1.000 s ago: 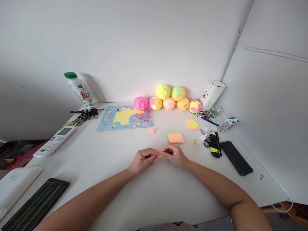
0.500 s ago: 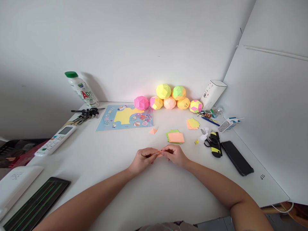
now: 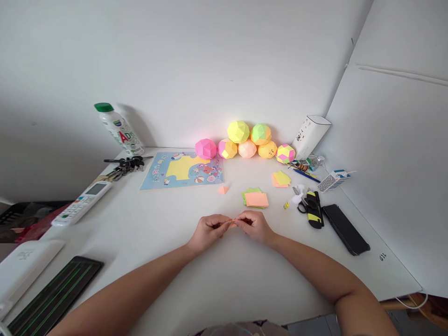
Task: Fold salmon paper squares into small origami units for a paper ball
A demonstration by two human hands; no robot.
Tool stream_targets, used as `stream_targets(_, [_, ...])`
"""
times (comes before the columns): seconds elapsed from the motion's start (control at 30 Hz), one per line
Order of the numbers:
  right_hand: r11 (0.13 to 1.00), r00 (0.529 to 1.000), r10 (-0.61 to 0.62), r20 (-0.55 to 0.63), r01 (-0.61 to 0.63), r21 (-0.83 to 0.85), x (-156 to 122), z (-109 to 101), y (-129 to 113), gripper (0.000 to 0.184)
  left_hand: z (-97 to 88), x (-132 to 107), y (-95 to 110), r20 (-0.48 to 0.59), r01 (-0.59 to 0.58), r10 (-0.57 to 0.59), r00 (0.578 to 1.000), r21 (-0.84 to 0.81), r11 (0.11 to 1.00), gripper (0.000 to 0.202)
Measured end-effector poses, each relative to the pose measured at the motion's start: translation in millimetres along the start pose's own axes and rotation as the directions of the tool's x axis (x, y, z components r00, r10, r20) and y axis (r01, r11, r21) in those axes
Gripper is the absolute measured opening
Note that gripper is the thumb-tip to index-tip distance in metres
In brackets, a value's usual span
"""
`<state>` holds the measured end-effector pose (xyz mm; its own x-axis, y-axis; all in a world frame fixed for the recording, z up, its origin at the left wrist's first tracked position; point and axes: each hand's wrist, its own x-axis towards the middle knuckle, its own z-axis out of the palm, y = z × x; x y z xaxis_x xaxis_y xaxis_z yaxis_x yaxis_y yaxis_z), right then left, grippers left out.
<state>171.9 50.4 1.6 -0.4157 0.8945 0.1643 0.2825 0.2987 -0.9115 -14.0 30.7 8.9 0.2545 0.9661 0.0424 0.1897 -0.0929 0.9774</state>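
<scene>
Hands meet over the middle of the desk (image 3: 164,242), just on the person's side of a stack of paper squares (image 3: 256,199) with an orange sheet on top. The left hand (image 3: 209,231) and the right hand (image 3: 254,225) come together fingertip to fingertip, and each grip is pinched on a small piece of orange paper (image 3: 231,223) held between them. Whether it rests on the desk or hangs just above it I cannot tell. Most of that paper is hidden by the fingers, so its fold cannot be made out. Both forearms reach in across the near part of the desk. Left of the stack and close to it lies a small folded orange triangle (image 3: 223,190). Beyond the stack, against the wall, stands a row of paper balls (image 3: 247,148) in pink, yellow, green and orange, two of them resting on the others. Right of the stack and slightly farther back is a second small pile of yellow and orange squares (image 3: 280,179). Also right of the stack lie scissors (image 3: 300,204), a black and yellow cutter (image 3: 314,212) just beside them, and a dark phone (image 3: 346,229) farther right. Well to the left of the stack are a picture sheet (image 3: 182,170), keys (image 3: 124,165), a bottle (image 3: 119,129) with a green cap and a white remote control (image 3: 81,204).
</scene>
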Motion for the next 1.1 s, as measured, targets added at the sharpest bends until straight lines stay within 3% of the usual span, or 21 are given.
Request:
stream_targets(0.2, [0.999,0.998,-0.034,-0.049,0.033,-0.021,-1.0,1.3,-0.2,0.028,0.5,-1.4,0.8,-0.007,-0.022,0.023,1.0,0.05,0.998,0.025])
stream_targets(0.9, [1.0,1.0,0.004,0.011,-0.003,-0.013,-0.5,-1.3,-4.9,0.03,0.2,-2.0,1.3,-0.009,-0.033,0.034,0.999,0.071,0.997,0.027])
stream_targets(1.1, [1.0,1.0,-0.001,-0.021,0.001,-0.005,-0.7,-0.1,-3.1,0.031,0.1,-1.9,0.6,-0.008,-0.025,0.025,1.0,0.065,0.998,0.027])
